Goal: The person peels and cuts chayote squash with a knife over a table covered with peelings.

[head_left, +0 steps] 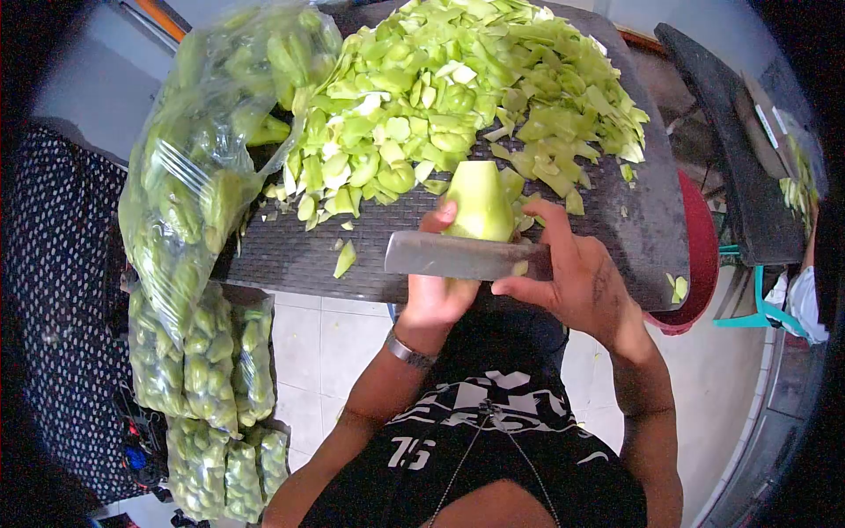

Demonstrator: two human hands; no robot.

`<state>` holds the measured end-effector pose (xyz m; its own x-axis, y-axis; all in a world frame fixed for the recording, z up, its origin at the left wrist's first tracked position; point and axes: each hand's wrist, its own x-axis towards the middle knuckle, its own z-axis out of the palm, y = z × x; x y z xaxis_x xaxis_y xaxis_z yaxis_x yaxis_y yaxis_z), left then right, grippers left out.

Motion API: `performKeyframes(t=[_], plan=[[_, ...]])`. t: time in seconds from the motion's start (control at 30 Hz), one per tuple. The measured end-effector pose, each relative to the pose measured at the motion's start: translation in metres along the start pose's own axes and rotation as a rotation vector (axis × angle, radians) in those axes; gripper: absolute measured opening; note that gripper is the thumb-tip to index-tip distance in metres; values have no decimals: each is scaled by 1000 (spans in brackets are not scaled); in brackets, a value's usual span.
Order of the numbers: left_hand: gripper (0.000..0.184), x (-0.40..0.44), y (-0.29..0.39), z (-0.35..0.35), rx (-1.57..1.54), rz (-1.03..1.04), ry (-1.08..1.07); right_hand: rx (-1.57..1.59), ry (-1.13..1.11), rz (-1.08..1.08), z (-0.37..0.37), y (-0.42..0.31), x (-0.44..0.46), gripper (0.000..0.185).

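Note:
My left hand (440, 295) is wrapped round a pale green peeled chayote (480, 204), held upright over the near edge of the dark woven table (299, 255). My right hand (572, 277) grips a wide-bladed knife (458, 256) at its right end. The blade lies level across the lower part of the chayote and hides some of my left fingers. Just beyond the chayote, a large heap of green peelings and cut pieces (440, 97) covers the far part of the table.
A large clear bag of green chayotes (189, 176) lies on the table's left. Several smaller filled bags (209, 365) are stacked below it. A red tub (695, 255) stands at the table's right, beside a dark surface (722, 132) with teal legs.

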<state>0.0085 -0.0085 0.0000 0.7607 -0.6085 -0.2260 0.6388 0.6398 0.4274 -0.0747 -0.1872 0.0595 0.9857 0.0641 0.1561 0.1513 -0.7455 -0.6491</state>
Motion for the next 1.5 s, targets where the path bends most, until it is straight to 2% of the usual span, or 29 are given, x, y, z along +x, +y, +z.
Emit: performKeyframes(t=[0.13, 0.23, 0.27, 0.37, 0.4, 0.5, 0.57, 0.7, 0.77, 0.87, 0.97, 1.03, 1.1, 1.13, 1.23, 1.37, 1.43, 1.47, 1.5], plan=[[60, 4, -7, 1, 18, 154, 76, -42, -61, 93, -7, 4, 5, 93], [56, -3, 1, -11, -95, 38, -49, -74, 9, 90, -13, 18, 7, 91], [48, -5, 1, -12, -65, 57, -30, -101, 30, 81, -14, 25, 6, 87], [49, -8, 10, -2, 29, 23, -78, -89, 8, 205, -27, 34, 7, 85], [58, -5, 7, -3, 36, 13, -10, -84, 1, 200, -26, 35, 8, 84], [53, -8, -8, -4, 25, -1, -9, -60, -3, 149, -22, 36, 10, 78], [60, -11, -12, 0, 47, -5, -55, -28, 21, 69, -20, 33, 12, 71], [66, -15, -2, 2, 52, -37, -175, 38, 96, 269, -32, 84, 31, 50], [64, -19, 5, 1, -4, -44, -216, 260, -50, 727, -46, 85, 34, 49], [65, -10, 7, 10, -24, 24, 74, 311, -64, 743, -50, 73, 32, 47], [60, -6, 8, 12, 122, 66, 114, 4, 195, 397, -33, 66, 21, 48], [59, -3, 12, 1, 92, -27, 65, 47, 134, 287, -23, 34, 10, 59], [60, 0, 9, 6, 28, -72, 43, 94, 15, 89, -8, -3, -9, 69], [60, 0, 8, 4, -42, -98, 27, -20, 18, 50, -3, -6, -10, 81], [61, 1, 6, -8, -141, -143, -26, -97, 73, -46, -3, -7, -8, 84], [60, -6, 6, -8, -188, -146, -49, -107, 66, 0, -8, -1, -8, 82], [60, -10, 6, -19, -138, -127, -159, -142, 122, 6, -11, 8, -4, 83], [60, -12, 6, -23, -112, -119, -213, -121, 145, 111, -15, 16, -1, 79], [56, -17, 12, -2, 13, -133, -104, -100, 169, 219, -20, 27, 4, 76]])
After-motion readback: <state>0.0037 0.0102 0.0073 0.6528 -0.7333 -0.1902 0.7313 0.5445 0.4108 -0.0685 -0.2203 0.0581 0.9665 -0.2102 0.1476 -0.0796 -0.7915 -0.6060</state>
